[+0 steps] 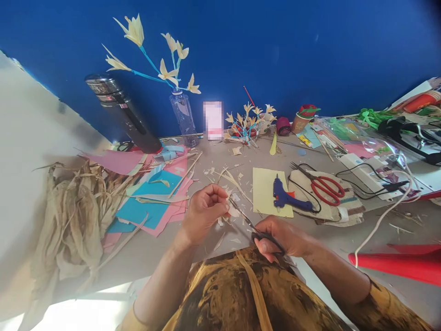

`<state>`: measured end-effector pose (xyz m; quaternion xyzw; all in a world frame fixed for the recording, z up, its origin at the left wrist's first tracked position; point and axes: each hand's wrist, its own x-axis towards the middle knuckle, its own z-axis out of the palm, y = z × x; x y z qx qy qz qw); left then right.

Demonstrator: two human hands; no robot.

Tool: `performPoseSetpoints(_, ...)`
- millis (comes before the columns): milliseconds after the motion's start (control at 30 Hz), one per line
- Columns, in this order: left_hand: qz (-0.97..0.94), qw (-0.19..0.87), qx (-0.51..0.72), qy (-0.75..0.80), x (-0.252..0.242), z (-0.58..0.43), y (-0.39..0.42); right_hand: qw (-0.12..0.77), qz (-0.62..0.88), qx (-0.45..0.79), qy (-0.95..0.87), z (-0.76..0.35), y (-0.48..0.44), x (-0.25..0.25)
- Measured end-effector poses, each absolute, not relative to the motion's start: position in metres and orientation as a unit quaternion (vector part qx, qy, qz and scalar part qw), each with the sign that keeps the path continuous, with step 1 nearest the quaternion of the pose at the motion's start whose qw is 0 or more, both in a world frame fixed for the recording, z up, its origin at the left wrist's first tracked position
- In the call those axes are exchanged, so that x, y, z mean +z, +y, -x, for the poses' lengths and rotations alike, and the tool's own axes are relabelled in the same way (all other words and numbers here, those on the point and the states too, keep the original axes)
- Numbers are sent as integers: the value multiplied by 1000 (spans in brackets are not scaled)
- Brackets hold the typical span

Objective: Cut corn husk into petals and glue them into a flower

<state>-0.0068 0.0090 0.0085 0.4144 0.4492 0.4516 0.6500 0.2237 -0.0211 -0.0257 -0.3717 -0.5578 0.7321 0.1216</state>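
Note:
My left hand (pixel 204 209) is closed in a pinch on a small pale husk piece (pixel 233 210) just above the table. My right hand (pixel 280 238) grips the black handles of small scissors (pixel 246 221), whose blades point up-left to the husk piece. Pale cut scraps (pixel 220 239) lie on the table under both hands.
A heap of dried corn husks (pixel 74 216) lies at left beside blue and pink paper sheets (pixel 151 202). A blue glue gun (pixel 285 197) rests on yellow paper (pixel 265 184); red scissors (pixel 325 187) on a cloth. Bottle with husk flowers (pixel 184 117), black flask (pixel 122 112), power strip (pixel 365 174) behind.

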Motion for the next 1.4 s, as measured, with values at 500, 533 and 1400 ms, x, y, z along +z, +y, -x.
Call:
performPoseSetpoints(500,-327,673,500,436,9,-7,6,146,372,700,-592,-218,-23,-20)
performPoseSetpoints(533,-330,672,499,436,9,-7,6,144,377,697,-592,-218,-23,-20)
performPoseSetpoints(1400,-402,642,466,458,9,1,8,129,362,723,-574,-220,-23,-26)
